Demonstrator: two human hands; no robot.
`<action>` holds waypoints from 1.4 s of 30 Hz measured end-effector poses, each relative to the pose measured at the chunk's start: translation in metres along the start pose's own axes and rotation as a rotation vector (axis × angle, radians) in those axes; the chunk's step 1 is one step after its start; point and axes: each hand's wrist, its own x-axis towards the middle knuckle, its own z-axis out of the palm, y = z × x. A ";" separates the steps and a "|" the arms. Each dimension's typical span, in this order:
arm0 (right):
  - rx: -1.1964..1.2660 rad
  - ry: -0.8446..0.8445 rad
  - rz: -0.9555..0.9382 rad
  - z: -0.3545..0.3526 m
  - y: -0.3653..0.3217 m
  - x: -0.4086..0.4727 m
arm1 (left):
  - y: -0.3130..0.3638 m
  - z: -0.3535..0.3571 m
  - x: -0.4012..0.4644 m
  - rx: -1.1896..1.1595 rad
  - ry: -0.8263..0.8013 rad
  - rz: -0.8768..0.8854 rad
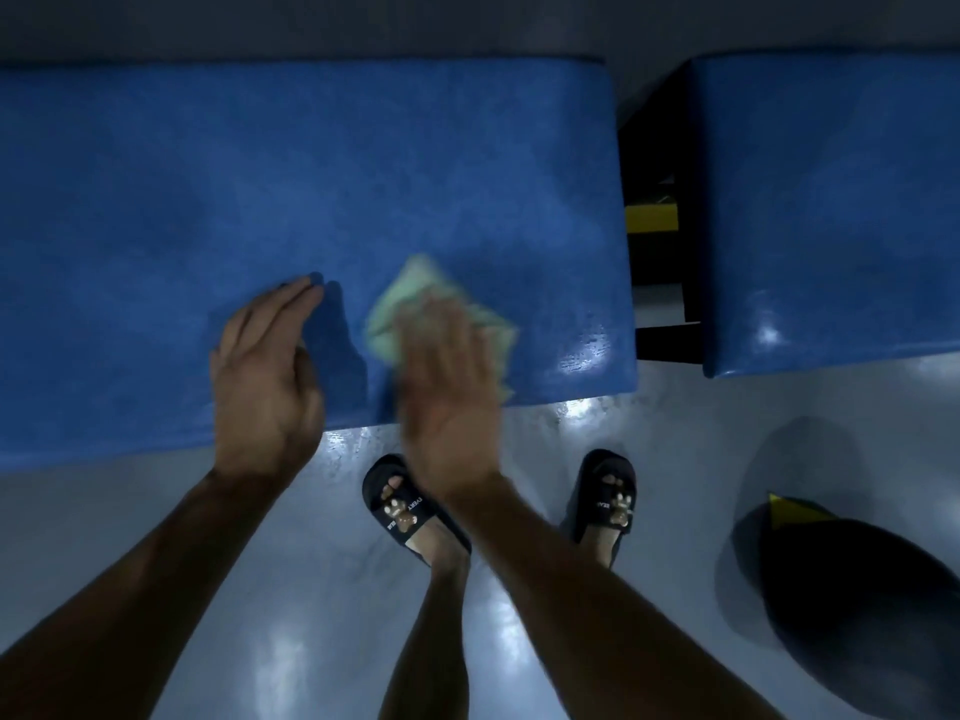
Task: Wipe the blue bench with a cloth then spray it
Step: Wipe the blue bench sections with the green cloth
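- The right hand (pixel 447 392) lies flat with fingers straight on a pale green cloth (pixel 415 288), pressing it down onto the padded blue bench (pixel 260 174) near the bench's front edge; nothing is pinched, the palm and fingers simply bear on the fabric. The hand is blurred, so finer finger placement cannot be told.
- The left hand (pixel 265 366) holds nothing. Its fingers are straight and close together, fingertips touching the bench top just beside the cloth, with the heel of the hand over the front edge.
- The cloth is crumpled, its corners showing past the right hand's fingertips and on the right side.
- Progress, as a judgement: the wiping step looks to be under way. The blur of the right hand suggests a stroke in motion. How much of the bench surface is already wiped cannot be read from the vinyl.
- Left to do: finish wiping, then spray. No spray bottle is in view, so it would have to be fetched.
- Nearby: a second blue bench (pixel 831 200) across a gap at right, black slide sandals (pixel 397 504) on the glossy grey floor (pixel 156 511).
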 end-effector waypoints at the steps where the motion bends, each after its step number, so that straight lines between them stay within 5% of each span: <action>1: 0.034 -0.086 -0.198 0.005 -0.016 -0.010 | -0.001 -0.002 0.000 0.006 -0.002 -0.001; 3: 0.011 -0.173 -0.501 0.003 0.000 -0.009 | -0.001 -0.007 0.003 0.010 -0.006 0.001; 5: -0.029 -0.217 -0.560 -0.017 0.047 0.014 | -0.001 -0.008 0.004 0.024 -0.013 0.012; 9: -0.086 -0.006 0.029 -0.070 0.133 0.046 | -0.002 -0.005 0.006 0.052 -0.073 0.033; 11: -0.014 0.129 0.439 -0.067 0.125 0.050 | -0.003 -0.004 0.006 0.091 -0.102 0.058; 13: -0.066 0.169 0.618 -0.043 0.083 0.054 | -0.005 -0.005 0.008 0.114 -0.123 0.054; 18: -0.100 -0.149 -0.227 -0.001 0.000 0.042 | -0.010 -0.008 0.017 0.142 -0.153 0.016; 21: -0.146 -0.189 -0.379 -0.022 0.049 0.066 | -0.011 -0.008 0.022 0.196 -0.212 0.003; 25: -0.160 -0.043 0.094 -0.064 0.122 0.094 | -0.012 -0.005 0.024 0.231 -0.244 -0.013; 29: -0.145 0.076 0.570 -0.045 0.081 0.103 | -0.014 -0.004 0.024 0.241 -0.217 0.001; 31: -0.196 0.009 0.373 -0.022 0.042 0.096 | -0.014 -0.005 0.026 0.255 -0.236 -0.008; 35: -0.159 -0.305 -0.414 -0.018 0.030 0.084 | -0.014 -0.008 0.032 0.297 -0.266 -0.008; 37: -0.185 -0.309 -0.516 -0.038 0.068 0.100 | -0.013 -0.009 0.036 0.310 -0.266 -0.004; 39: -0.191 -0.186 -0.335 -0.058 0.108 0.109 | -0.013 -0.010 0.038 0.315 -0.265 -0.010; 42: -0.170 -0.008 0.245 -0.068 0.124 0.106 | -0.012 -0.008 0.038 0.289 -0.256 -0.027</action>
